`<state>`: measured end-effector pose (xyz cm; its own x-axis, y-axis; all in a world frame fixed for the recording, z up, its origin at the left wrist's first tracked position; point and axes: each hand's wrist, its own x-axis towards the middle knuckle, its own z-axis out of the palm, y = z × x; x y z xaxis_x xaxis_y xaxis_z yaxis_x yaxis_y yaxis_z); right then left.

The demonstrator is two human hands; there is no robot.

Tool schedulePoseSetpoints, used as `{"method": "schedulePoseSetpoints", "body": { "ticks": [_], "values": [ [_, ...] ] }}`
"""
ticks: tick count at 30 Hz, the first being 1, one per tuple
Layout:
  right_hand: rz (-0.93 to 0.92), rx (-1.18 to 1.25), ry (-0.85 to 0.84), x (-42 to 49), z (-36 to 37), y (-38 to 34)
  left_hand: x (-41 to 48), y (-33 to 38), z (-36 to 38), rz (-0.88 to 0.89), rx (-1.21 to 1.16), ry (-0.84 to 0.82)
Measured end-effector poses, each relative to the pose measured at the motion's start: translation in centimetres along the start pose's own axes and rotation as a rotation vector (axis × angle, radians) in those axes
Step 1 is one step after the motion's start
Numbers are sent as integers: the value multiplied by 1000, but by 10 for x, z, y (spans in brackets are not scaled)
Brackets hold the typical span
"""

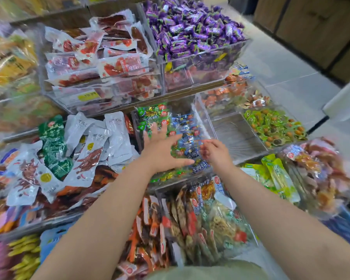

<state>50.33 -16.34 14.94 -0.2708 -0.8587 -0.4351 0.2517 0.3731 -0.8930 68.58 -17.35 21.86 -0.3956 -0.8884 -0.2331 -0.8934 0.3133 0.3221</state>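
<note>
In the clear bin (203,123) at frame centre, the blue snack packets (186,138) lay between the hands, just right of the spread, empty left hand (162,150) and against the nearer right hand (215,152), whose curled fingers hid any pinch.

I'm looking at a shop's snack display: tiered clear bins (200,57) heaped with wrapped purple candies (192,27) and sealed meat packets (113,67), a yellow price tag (88,96) stuck on one.
</note>
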Motion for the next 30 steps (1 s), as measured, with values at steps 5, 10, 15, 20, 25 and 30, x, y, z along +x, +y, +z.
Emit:
{"method": "schedulePoseSetpoints", "body": {
  "ticks": [5,10,15,20,25,30],
  "values": [
    [-13,40,158,-57,-35,32,-33,44,21,213,-472,206],
    [180,42,308,-125,-80,87,-69,93,84,233,-609,-22],
    [432,36,482,-220,-134,162,-106,118,162,-355,-917,-614],
    [656,220,674,-336,-183,237,-147,97,231,-476,-587,-876],
    [884,291,788,-432,-211,301,-171,97,277,-537,-432,-914],
    [970,438,798,-480,-241,337,-186,138,308,-425,-278,-909]
  ]
}}
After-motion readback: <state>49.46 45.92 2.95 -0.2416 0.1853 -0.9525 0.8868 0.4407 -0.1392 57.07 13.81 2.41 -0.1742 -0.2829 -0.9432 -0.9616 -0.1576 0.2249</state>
